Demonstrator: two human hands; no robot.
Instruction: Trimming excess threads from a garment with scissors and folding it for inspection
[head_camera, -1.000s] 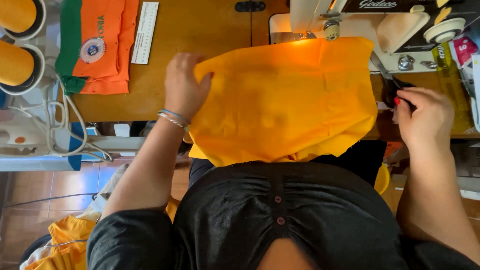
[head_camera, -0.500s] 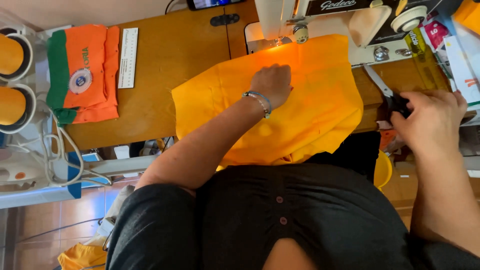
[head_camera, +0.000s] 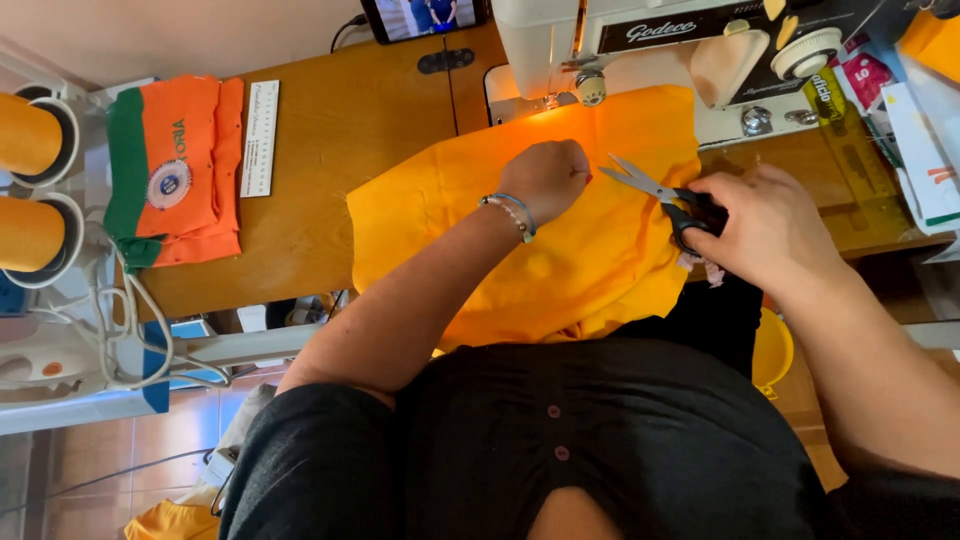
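Observation:
A large piece of yellow-orange cloth (head_camera: 455, 215) lies on the wooden sewing table (head_camera: 330, 150), draped over its front edge toward my lap. My left hand (head_camera: 548, 176), with a beaded bracelet at the wrist, presses down on the cloth with curled fingers, just in front of the white sewing machine (head_camera: 640, 40). My right hand (head_camera: 762, 228) grips black-handled scissors (head_camera: 655, 190), whose blades are parted and point left toward my left hand, above the cloth.
An orange and green folded garment (head_camera: 180, 170) and a white ruler (head_camera: 260, 138) lie at the table's left. Two orange thread cones (head_camera: 28, 185) stand at far left. A yellow ruler (head_camera: 850, 150) and papers (head_camera: 925, 150) lie at right. A phone (head_camera: 425, 17) stands behind.
My left hand moved from the cloth's left edge onto its middle near the machine. My right hand brought the scissors left over the cloth, blades now parted. The cloth lies flatter on the table.

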